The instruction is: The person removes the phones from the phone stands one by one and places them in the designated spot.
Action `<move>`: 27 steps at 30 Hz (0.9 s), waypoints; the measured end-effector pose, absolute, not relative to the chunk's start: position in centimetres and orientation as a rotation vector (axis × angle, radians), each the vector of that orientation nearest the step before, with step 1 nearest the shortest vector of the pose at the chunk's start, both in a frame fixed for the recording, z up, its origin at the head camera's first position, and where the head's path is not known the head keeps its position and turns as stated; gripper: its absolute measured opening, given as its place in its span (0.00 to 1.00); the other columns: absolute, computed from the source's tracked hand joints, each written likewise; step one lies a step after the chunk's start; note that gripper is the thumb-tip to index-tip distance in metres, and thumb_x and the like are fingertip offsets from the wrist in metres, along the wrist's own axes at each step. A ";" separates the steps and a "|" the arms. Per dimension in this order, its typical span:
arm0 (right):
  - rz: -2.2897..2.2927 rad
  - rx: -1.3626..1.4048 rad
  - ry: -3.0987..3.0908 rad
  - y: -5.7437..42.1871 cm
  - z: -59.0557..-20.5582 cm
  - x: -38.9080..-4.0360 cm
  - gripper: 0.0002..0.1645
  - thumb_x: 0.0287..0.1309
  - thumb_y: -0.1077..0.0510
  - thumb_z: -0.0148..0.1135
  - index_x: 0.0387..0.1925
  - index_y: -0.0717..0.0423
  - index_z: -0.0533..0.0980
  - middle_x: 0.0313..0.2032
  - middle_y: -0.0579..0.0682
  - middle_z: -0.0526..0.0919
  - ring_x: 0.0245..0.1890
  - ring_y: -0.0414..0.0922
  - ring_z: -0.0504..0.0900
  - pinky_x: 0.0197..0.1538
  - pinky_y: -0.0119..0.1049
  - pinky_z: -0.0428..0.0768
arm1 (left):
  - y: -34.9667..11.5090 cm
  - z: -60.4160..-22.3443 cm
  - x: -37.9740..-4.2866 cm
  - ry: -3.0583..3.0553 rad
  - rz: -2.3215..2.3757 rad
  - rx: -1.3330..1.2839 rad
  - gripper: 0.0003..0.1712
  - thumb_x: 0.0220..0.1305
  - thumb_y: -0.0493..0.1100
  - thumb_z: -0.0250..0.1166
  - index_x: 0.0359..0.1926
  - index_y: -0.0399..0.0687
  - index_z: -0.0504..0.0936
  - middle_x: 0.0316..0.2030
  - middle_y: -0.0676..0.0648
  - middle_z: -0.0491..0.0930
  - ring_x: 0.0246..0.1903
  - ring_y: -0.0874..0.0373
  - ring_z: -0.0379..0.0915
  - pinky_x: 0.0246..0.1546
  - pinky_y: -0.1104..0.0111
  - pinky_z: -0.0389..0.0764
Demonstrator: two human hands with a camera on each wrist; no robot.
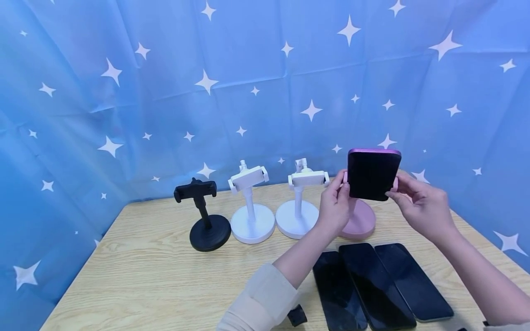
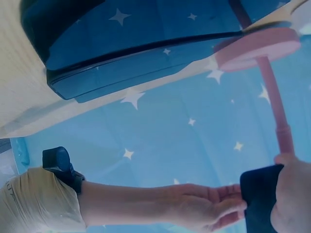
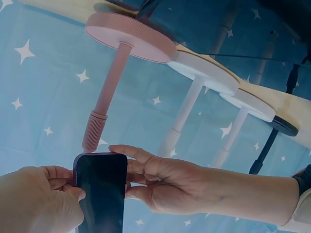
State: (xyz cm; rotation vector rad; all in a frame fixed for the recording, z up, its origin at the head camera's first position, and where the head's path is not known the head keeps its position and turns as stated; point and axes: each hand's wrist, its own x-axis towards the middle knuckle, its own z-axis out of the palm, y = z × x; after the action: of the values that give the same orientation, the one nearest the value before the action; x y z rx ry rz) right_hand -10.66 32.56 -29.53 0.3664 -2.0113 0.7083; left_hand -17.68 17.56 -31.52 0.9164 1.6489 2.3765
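A smartphone (image 1: 372, 175) with a pink-purple edge and dark screen stands upright at the pink phone stand (image 1: 359, 221), one pink clamp end showing at each side. My left hand (image 1: 336, 202) holds its left edge, thumb in front and fingers behind. At the right edge, my right hand (image 1: 426, 207) pinches the phone near a clamp end. From the right wrist view, the phone (image 3: 101, 191) sits between both hands, by the ribbed end of the pink stem (image 3: 109, 90). The clamp's back is hidden.
Two white phone stands (image 1: 253, 224) (image 1: 297, 219) and a black one (image 1: 210, 233) stand in a row to the left, their clamps bare. Three dark phones (image 1: 339, 289) (image 1: 377, 285) (image 1: 414, 280) lie side by side on the wooden table (image 1: 165, 285). Behind hangs a blue star-patterned cloth (image 1: 256, 124).
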 end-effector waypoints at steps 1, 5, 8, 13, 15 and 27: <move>0.708 0.370 -2.007 32.6 -29.5 -10.6 0.20 0.32 0.84 0.63 0.30 0.67 0.76 0.38 0.21 0.74 0.37 0.18 0.74 0.35 0.11 0.68 | 17.5 -31.5 -17.6 1.643 2.376 0.921 0.23 0.69 0.32 0.42 0.63 0.44 0.66 0.57 0.42 0.70 0.52 0.54 0.71 0.50 0.69 0.72; 0.708 0.367 -1.992 32.4 -29.1 -10.2 0.19 0.32 0.84 0.63 0.29 0.65 0.76 0.39 0.22 0.75 0.37 0.19 0.75 0.35 0.12 0.68 | 17.2 -31.2 -17.4 1.745 2.340 0.958 0.23 0.69 0.33 0.43 0.63 0.44 0.66 0.57 0.42 0.71 0.52 0.55 0.72 0.50 0.74 0.71; 0.672 0.381 -1.982 32.1 -29.0 -9.9 0.17 0.34 0.82 0.64 0.29 0.65 0.76 0.39 0.23 0.75 0.38 0.18 0.74 0.37 0.12 0.68 | 16.7 -31.1 -17.3 1.800 2.299 0.958 0.23 0.69 0.34 0.44 0.64 0.45 0.65 0.57 0.43 0.71 0.51 0.56 0.72 0.49 0.74 0.72; 0.615 0.429 -1.988 31.6 -28.7 -9.0 0.06 0.52 0.64 0.64 0.26 0.64 0.75 0.37 0.24 0.75 0.39 0.18 0.74 0.33 0.13 0.65 | 15.3 -31.0 -16.9 1.690 2.270 0.985 0.24 0.69 0.34 0.44 0.66 0.43 0.61 0.61 0.43 0.67 0.54 0.53 0.70 0.47 0.64 0.75; 0.589 0.445 -1.987 31.3 -28.5 -8.7 0.15 0.57 0.52 0.60 0.25 0.62 0.75 0.36 0.25 0.76 0.36 0.18 0.73 0.26 0.15 0.60 | 14.7 -31.0 -16.7 1.630 2.271 1.036 0.25 0.69 0.32 0.43 0.66 0.39 0.59 0.61 0.40 0.65 0.55 0.49 0.69 0.47 0.60 0.75; 0.615 0.500 -1.911 29.1 -27.9 -7.5 0.32 0.55 0.36 0.54 0.29 0.64 0.79 0.37 0.21 0.76 0.24 0.20 0.69 0.17 0.22 0.48 | 11.2 -30.5 -15.8 1.581 2.236 1.169 0.24 0.67 0.30 0.46 0.64 0.35 0.61 0.59 0.36 0.67 0.54 0.41 0.69 0.45 0.59 0.76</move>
State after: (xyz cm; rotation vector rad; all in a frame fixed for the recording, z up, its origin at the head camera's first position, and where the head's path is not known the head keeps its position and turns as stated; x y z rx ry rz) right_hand -7.54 29.10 -27.86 0.4998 -1.9111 0.6145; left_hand -15.82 11.16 -30.46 1.1692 1.5809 2.2356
